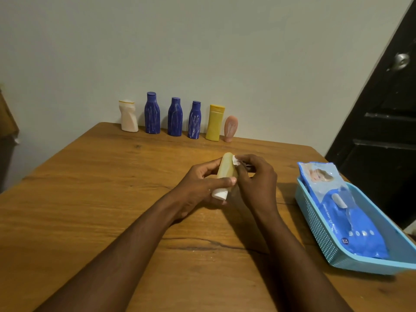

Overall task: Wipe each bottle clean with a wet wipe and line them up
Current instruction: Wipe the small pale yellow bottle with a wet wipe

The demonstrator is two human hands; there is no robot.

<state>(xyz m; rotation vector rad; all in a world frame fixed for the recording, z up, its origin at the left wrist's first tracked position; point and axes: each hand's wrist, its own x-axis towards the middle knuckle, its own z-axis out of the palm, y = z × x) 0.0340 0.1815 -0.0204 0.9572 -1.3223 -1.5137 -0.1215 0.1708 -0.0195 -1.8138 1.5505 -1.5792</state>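
Left hand (200,190) gripping pale yellow plastic bottle (226,168), right hand (256,183) pinching white wipe (236,160) on it — six bottles (175,118) lining far bench (90,199); seemingly last.

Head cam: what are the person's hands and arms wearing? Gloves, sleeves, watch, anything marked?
Nothing worn that shows. The left hand and right hand are bare, with no gloves and no rings visible. Both forearms are bare down to the frame's edge, with no sleeves, watch, bands or markings in view.
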